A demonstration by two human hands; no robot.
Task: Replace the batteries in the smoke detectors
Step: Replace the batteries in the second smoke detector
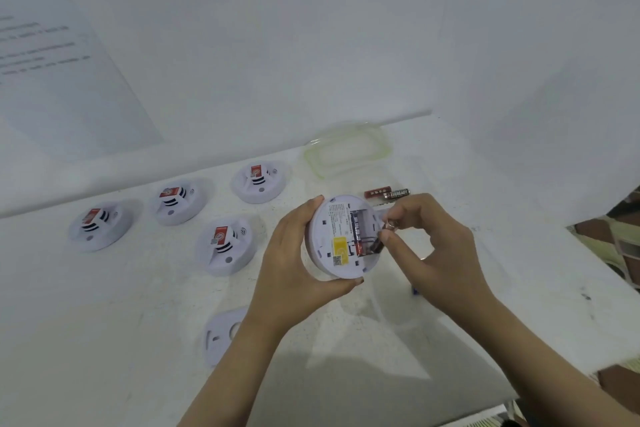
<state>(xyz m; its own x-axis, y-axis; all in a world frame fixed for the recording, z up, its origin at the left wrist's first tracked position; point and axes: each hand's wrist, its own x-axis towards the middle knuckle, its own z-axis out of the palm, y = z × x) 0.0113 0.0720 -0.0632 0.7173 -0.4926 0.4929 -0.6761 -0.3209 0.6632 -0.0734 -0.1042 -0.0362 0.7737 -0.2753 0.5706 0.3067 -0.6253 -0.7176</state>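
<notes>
My left hand holds a round white smoke detector tilted up off the table, its back toward me, with a yellow label and an open battery bay. My right hand pinches a dark battery at the bay's right side, one end in the bay. Another dark battery lies inside the bay. Two loose batteries, one red and one black, lie on the table just behind the detector.
Several white smoke detectors with red tags sit face up on the white table to the left. A white mounting plate lies near my left forearm. A clear plastic lid rests by the wall. The table's edge runs along the right.
</notes>
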